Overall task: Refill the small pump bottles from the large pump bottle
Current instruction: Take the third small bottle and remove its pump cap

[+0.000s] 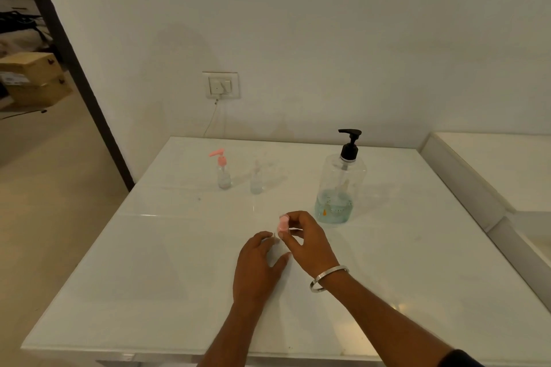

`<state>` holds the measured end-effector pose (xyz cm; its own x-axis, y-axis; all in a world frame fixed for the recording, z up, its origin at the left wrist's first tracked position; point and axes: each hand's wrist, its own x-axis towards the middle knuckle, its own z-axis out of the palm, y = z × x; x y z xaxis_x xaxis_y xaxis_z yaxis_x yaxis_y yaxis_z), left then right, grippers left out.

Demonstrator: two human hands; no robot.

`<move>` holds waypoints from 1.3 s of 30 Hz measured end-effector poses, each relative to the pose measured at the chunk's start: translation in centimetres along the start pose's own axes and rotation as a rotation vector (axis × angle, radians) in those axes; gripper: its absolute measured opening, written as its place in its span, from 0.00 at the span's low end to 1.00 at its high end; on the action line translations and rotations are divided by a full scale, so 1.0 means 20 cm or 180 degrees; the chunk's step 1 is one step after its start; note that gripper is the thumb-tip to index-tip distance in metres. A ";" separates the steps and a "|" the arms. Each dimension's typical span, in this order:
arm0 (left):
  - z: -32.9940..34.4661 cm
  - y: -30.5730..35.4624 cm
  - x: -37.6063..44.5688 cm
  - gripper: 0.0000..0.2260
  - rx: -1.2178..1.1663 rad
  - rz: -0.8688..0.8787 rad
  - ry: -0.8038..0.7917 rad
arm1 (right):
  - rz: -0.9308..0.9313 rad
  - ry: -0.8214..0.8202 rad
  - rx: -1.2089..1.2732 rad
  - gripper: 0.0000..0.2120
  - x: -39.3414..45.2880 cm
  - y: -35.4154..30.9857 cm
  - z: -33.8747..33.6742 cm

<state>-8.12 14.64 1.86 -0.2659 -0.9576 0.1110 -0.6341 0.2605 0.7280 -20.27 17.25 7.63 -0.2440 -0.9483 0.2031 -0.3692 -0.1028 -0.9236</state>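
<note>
- A small clear bottle (275,247) is steadied near the middle of the white table (149,292), toward its near edge; the left hand (258,265) is curled round its body, thumb on one side and fingers on the other, presumably so that it cannot turn.
- Its pink pump cap (282,225) is pinched between the thumb and fingertips of the right hand (307,243), which is set above the neck; the grip suits twisting the cap, though whether it is being loosened or tightened cannot be told.
- The large pump bottle (340,185), black-headed and holding blue-green liquid in its lowest part only, is stood just beyond the right hand, toward the right edge, within easy reach for dispensing.
- Two more small bottles are kept toward the far edge, well apart from the hands: a pink-capped bottle (223,171) on the left, and beside it a clear bottle (257,180) whose top is too faint to make out.
- A metal bangle (326,278) is worn on the right wrist.
</note>
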 end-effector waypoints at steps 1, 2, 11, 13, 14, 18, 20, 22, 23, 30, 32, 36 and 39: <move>0.00 0.00 0.00 0.21 0.0016 0.0027 0.0014 | -0.0039 -0.0051 -0.0045 0.09 0.00 0.00 0.00; 0.00 0.00 0.00 0.20 0.0023 0.0037 0.0023 | -0.0079 -0.0104 -0.0072 0.09 0.00 0.00 0.00; 0.00 0.00 0.00 0.21 0.0041 0.0007 0.0011 | 0.0004 0.0017 0.0016 0.10 0.00 0.00 0.00; 0.00 -0.01 0.00 0.20 0.0066 0.0082 0.0067 | -0.0084 -0.0069 -0.0046 0.10 -0.01 0.01 0.01; 0.00 -0.01 0.00 0.20 0.0068 0.0088 0.0059 | -0.0110 -0.0101 -0.0056 0.10 -0.01 0.00 0.01; 0.00 -0.01 0.00 0.22 0.0017 0.0046 0.0027 | -0.0069 -0.0059 0.0018 0.11 -0.01 0.00 0.01; 0.00 -0.01 0.00 0.21 0.0012 0.0045 0.0047 | -0.0038 0.0015 -0.0029 0.10 -0.01 0.00 0.01; 0.01 0.00 0.00 0.21 0.0021 0.0047 0.0057 | -0.0026 0.0061 -0.0089 0.09 -0.01 0.00 0.01; 0.01 -0.01 0.00 0.21 0.0028 0.0043 0.0058 | -0.0064 0.0040 -0.0134 0.10 -0.01 0.00 0.01; 0.01 -0.01 0.00 0.21 -0.0015 0.0087 0.0074 | -0.0196 0.0027 -0.0120 0.10 -0.01 -0.01 0.02; 0.01 -0.01 0.00 0.21 -0.0013 0.0054 0.0061 | -0.0073 0.0093 -0.0081 0.09 -0.01 -0.01 0.02; 0.00 -0.01 0.00 0.22 0.0078 0.0077 0.0061 | -0.0096 0.0121 -0.0132 0.09 -0.02 -0.01 0.01; 0.00 0.00 0.00 0.26 0.0083 0.0037 0.0022 | -0.0217 0.0121 -0.0138 0.08 -0.01 -0.02 -0.01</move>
<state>-8.04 14.72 1.89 -0.2683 -0.9553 0.1242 -0.6498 0.2747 0.7087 -20.20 17.53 7.93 -0.2503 -0.9274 0.2780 -0.4243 -0.1530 -0.8925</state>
